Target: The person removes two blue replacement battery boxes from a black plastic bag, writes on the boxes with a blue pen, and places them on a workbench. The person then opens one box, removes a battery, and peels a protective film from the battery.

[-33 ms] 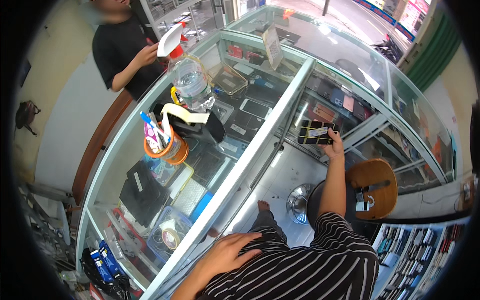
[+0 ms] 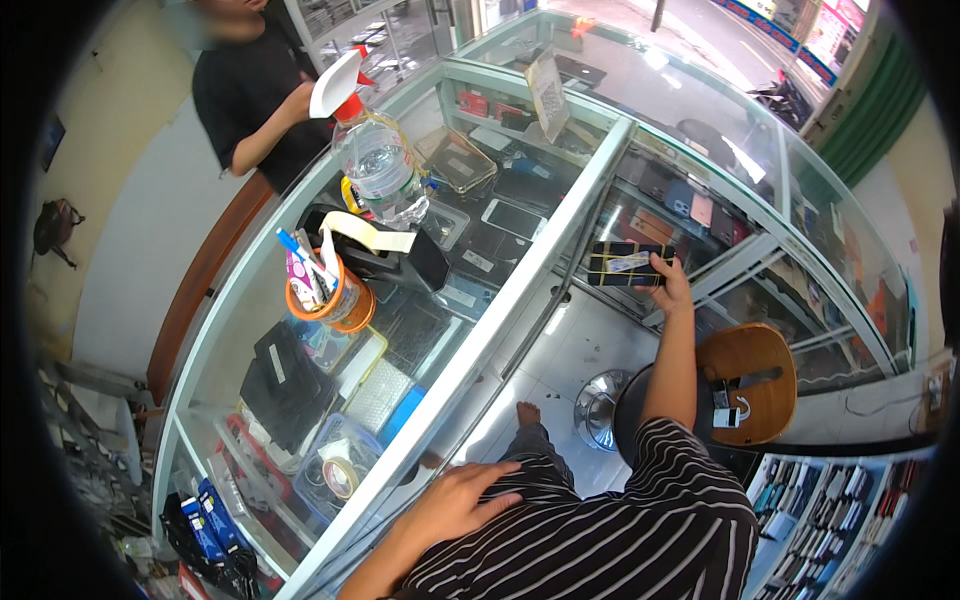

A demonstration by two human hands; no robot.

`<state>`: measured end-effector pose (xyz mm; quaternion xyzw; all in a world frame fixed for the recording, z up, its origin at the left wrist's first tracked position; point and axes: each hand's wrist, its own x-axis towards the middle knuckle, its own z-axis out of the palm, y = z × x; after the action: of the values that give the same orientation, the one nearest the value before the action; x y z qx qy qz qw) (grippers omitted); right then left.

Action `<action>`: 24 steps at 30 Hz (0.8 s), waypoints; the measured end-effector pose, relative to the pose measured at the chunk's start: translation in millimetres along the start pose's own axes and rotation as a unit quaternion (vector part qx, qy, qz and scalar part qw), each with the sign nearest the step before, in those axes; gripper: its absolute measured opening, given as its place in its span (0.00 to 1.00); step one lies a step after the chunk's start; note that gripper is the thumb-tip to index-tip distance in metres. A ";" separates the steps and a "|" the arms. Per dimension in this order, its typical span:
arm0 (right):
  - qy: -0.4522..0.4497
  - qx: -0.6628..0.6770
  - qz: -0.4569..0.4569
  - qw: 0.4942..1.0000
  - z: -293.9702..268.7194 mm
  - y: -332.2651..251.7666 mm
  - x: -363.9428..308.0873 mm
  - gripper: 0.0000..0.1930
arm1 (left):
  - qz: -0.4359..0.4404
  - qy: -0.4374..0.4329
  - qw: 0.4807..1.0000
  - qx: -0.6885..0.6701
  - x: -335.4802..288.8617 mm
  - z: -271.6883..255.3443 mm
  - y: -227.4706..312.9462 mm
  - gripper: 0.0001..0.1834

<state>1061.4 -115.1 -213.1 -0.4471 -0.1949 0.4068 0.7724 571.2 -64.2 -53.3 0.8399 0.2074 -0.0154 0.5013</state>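
Observation:
My right hand [image 2: 674, 287] is closed on a flat black bundle [image 2: 612, 266], holding it out over the gap beside the glass counter. Yellowish bands run round the bundle and a pale label sits on its face; what is inside cannot be made out. My left hand [image 2: 452, 507] lies flat on my striped shirt at the lap, fingers apart and holding nothing. Left of it, the glass counter [image 2: 452, 398] carries an orange pen cup [image 2: 345, 312], a black tape dispenser [image 2: 430, 262] with a pale roll, and a clear spray bottle [image 2: 382, 175].
A person [image 2: 250, 95] in a dark top stands across the counter at the far left. A black stool [image 2: 640, 410] with a chrome base and a wooden chair [image 2: 770, 360] holding small devices stand at my right. Racks of phones [image 2: 815, 520] fill the lower right.
The black bundle has tilted a little and shifted slightly left with my right hand. My left hand stays in place. The other person's arm has shifted slightly.

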 end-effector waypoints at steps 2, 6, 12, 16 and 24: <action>0.007 -0.270 0.088 0.959 -19.3 -11.2 53.1 0.24 | -0.062 -0.030 0.997 -0.024 27.6 3.1 -15.0 0.27; -0.061 -0.543 0.113 0.830 -12.2 -9.3 132.8 0.37 | -0.165 -0.035 0.985 -0.032 58.8 20.0 -70.3 0.29; -0.126 -0.586 0.151 0.786 3.8 0.6 184.3 0.46 | -0.237 -0.045 0.967 -0.080 92.5 18.0 -80.5 0.30; -0.134 -0.553 0.172 0.804 10.4 -0.5 176.9 0.41 | -0.248 -0.008 0.953 -0.175 94.8 21.2 -82.1 0.32; -0.229 -0.653 0.132 0.709 29.0 -11.1 160.1 0.33 | -0.245 -0.040 0.956 -0.156 125.6 21.0 -83.6 0.30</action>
<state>1142.1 25.9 -198.4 -0.7542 -0.5221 0.3659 0.1569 659.4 -5.9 -163.0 0.6733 0.3862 -0.1391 0.6149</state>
